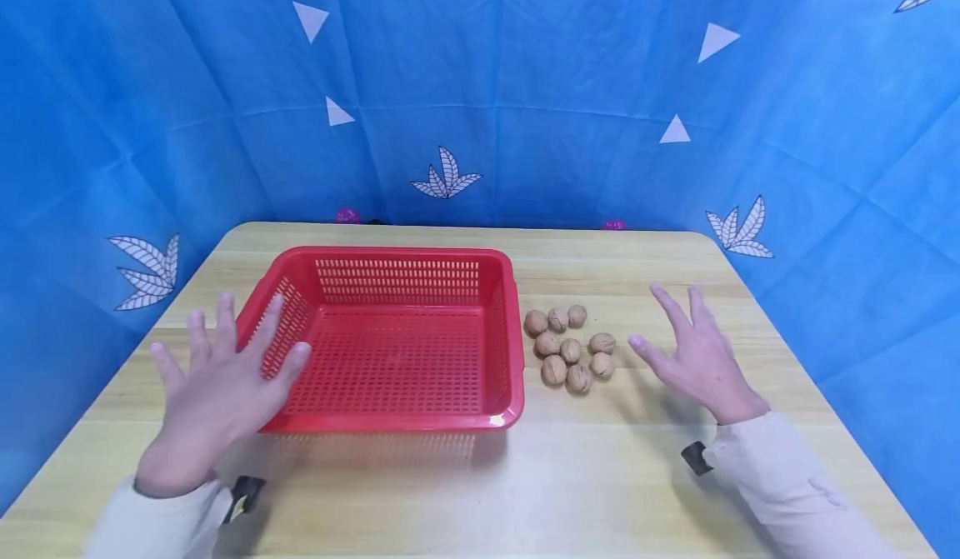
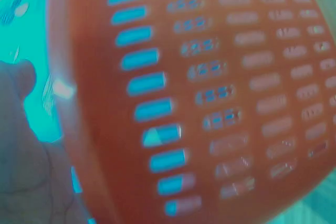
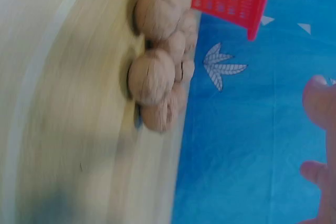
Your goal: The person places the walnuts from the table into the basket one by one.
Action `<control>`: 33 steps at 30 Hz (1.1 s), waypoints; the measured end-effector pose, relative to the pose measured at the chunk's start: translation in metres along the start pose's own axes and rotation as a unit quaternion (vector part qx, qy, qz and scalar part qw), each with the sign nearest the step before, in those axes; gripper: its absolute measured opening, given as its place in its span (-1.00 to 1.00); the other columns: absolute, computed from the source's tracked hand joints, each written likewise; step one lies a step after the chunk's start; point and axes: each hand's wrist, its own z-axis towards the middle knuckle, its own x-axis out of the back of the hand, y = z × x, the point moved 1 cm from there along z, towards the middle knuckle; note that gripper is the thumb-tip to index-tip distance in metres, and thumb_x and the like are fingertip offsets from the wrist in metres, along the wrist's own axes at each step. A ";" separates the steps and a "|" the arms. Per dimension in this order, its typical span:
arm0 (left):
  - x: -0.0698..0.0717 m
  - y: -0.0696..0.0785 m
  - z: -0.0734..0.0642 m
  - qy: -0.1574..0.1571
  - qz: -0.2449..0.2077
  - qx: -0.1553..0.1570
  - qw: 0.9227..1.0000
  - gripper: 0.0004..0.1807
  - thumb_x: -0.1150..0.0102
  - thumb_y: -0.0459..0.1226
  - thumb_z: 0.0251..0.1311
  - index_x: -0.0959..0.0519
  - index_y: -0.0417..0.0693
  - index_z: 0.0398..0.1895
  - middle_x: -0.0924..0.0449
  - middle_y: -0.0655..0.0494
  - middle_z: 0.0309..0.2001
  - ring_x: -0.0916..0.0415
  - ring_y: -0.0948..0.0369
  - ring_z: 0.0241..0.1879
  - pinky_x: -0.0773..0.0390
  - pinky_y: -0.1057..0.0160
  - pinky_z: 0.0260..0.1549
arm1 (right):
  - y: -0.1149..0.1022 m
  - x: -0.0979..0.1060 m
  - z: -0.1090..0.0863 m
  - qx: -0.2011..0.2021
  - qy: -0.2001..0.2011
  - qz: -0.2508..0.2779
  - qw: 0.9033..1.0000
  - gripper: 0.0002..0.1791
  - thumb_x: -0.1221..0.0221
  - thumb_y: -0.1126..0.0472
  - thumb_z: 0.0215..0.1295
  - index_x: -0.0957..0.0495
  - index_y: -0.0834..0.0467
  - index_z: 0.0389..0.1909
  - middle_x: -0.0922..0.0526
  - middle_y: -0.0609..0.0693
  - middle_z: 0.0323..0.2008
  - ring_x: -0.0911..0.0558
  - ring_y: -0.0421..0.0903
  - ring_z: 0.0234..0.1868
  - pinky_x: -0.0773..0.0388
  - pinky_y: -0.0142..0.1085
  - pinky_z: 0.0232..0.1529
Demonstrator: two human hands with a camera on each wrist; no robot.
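Okay, left hand (image 1: 221, 392) and right hand (image 1: 697, 359) both spread, holding nothing: left by the left side of the red basket (image 1: 390, 422), right just right of the walnuts (image 1: 572, 351). Nuts sit clustered on the counter (image 1: 420, 509), right of the basket; I'd guess light, hard, rough-shelled, prone to rolling, best pinched round the middle. Basket looks like light, slightly flexy plastic; I'd grip opposite rims.

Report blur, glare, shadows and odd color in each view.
Head: fairly clear, glare on the near right corner of the red basket, left hand slightly blurred, soft shadow beside the right hand; left wrist: blurred, basket looking orange, backdrop cyan; right wrist: walnuts a little soft, dim shadow low on the table.
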 end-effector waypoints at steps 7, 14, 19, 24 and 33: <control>-0.002 -0.035 -0.012 -0.019 -0.118 0.002 0.993 -0.23 0.53 0.10 0.48 0.51 -0.05 0.50 0.83 -0.44 0.36 0.87 -0.43 0.25 0.81 -0.52 -0.11 | 0.005 -0.016 0.010 -0.038 -0.057 0.147 0.987 -0.05 -0.15 -0.12 0.34 0.16 0.10 0.54 -0.08 0.43 0.40 -0.35 0.45 0.20 -0.37 0.30 0.08; -0.013 -0.056 -0.022 0.011 -0.355 0.066 0.933 -0.33 0.66 0.12 0.46 0.59 0.31 0.47 0.76 -0.05 0.47 0.79 -0.21 0.37 0.53 -0.57 0.03 | 0.007 -0.035 0.021 -0.091 -0.099 0.204 0.970 -0.10 -0.14 -0.14 0.33 0.07 0.16 0.50 -0.26 0.42 0.30 -0.46 0.37 0.13 -0.46 0.18 0.05; -0.025 -0.065 -0.027 -0.002 -0.506 0.137 0.852 -0.30 0.51 0.25 0.37 0.57 0.60 0.40 0.69 0.37 0.49 0.73 0.02 0.43 0.41 -0.31 0.28 | 0.005 -0.047 0.025 -0.097 -0.126 0.181 0.971 -0.11 -0.14 -0.14 0.34 0.04 0.24 0.45 -0.36 0.43 0.20 -0.46 0.38 0.10 -0.38 0.24 0.09; -0.035 -0.070 -0.027 0.050 -0.613 0.137 0.776 -0.26 0.28 0.09 0.42 0.41 0.46 0.50 0.48 0.47 0.51 0.57 0.25 0.47 0.20 0.29 0.34 | -0.001 -0.059 0.025 -0.090 -0.158 0.159 0.970 -0.25 -0.17 -0.15 0.30 -0.16 0.28 0.25 -0.54 0.31 0.01 -0.56 0.25 -0.03 -0.45 0.17 0.00; -0.049 -0.060 -0.019 0.064 -0.680 0.213 0.699 -0.27 0.01 -0.24 0.42 0.05 0.38 0.53 0.14 0.31 0.53 -0.12 0.26 0.32 -0.57 0.38 -0.15 | -0.003 -0.059 0.022 -0.083 -0.169 0.126 0.974 -0.54 -0.26 -0.06 0.25 -0.40 0.23 -0.13 -0.62 0.08 -0.27 -0.59 -0.01 -0.29 -0.53 -0.08 -0.20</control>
